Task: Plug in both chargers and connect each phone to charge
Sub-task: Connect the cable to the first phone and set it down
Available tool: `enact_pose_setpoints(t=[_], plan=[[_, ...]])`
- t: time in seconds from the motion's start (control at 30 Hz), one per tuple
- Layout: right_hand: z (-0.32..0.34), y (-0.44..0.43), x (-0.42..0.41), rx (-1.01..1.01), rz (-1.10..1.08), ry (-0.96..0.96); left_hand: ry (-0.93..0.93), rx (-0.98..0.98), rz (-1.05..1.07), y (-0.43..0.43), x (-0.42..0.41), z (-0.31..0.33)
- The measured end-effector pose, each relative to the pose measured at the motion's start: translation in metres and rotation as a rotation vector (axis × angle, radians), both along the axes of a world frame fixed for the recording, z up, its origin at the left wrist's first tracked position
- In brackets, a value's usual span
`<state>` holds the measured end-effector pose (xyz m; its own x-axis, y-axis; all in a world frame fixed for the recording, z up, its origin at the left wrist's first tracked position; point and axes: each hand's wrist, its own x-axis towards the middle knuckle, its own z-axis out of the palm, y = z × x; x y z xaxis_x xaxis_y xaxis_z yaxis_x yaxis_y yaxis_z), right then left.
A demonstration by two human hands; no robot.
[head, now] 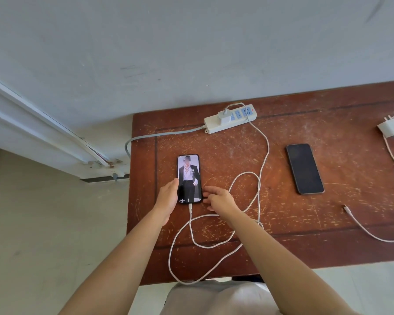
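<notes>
A phone (189,173) with a lit screen lies flat on the brown table (282,214), and a white cable (263,160) is plugged into its near end. That cable loops across the table to a white charger (224,117) seated in the white power strip (231,120). My left hand (167,198) rests against the phone's left edge, fingers apart. My right hand (218,198) hovers just right of the phone, fingers spread, holding nothing. A second phone (304,168) with a dark screen lies to the right. A second charger (391,128) lies loose at the far right, its cable's free end (346,208) on the table.
The power strip's grey cord (146,137) runs off the table's left edge toward the floor. A grey wall stands behind the table. A white door frame (43,128) lies on the left. The first cable's loop hangs over the table's near edge.
</notes>
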<state>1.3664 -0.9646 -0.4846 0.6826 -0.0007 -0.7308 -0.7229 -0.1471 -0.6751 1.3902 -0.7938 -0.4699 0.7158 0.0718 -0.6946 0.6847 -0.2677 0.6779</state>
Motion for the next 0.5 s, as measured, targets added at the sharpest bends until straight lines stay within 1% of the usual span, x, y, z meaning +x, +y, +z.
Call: enact_pose_setpoints(t=[0.07, 0.13, 0.3, 0.33, 0.4, 0.43, 0.5], plan=[[0.008, -0.004, -0.001, -0.044, 0.020, -0.043, 0.005, 0.032, -0.015, 0.004, -0.002, 0.006], [0.018, -0.010, -0.003, -0.109, 0.034, -0.106, -0.047, 0.083, -0.071, 0.006, -0.003, 0.012], [0.040, -0.037, -0.019, -0.311, -0.058, -0.338, -0.436, 0.369, -0.288, 0.005, -0.005, 0.034], [0.047, -0.045, -0.027, -0.389, -0.065, -0.394, -0.490, 0.435, -0.343, 0.001, -0.004, 0.037], [0.053, -0.065, -0.047, -0.613, -0.044, -0.487, -0.587, 0.572, -0.481, -0.014, -0.003, 0.043], [0.054, -0.077, -0.058, -0.714, -0.033, -0.499, -0.631, 0.617, -0.552, -0.026, -0.004, 0.047], [0.056, -0.103, -0.081, -0.854, -0.003, -0.469, -0.695, 0.641, -0.670, -0.054, -0.010, 0.053]])
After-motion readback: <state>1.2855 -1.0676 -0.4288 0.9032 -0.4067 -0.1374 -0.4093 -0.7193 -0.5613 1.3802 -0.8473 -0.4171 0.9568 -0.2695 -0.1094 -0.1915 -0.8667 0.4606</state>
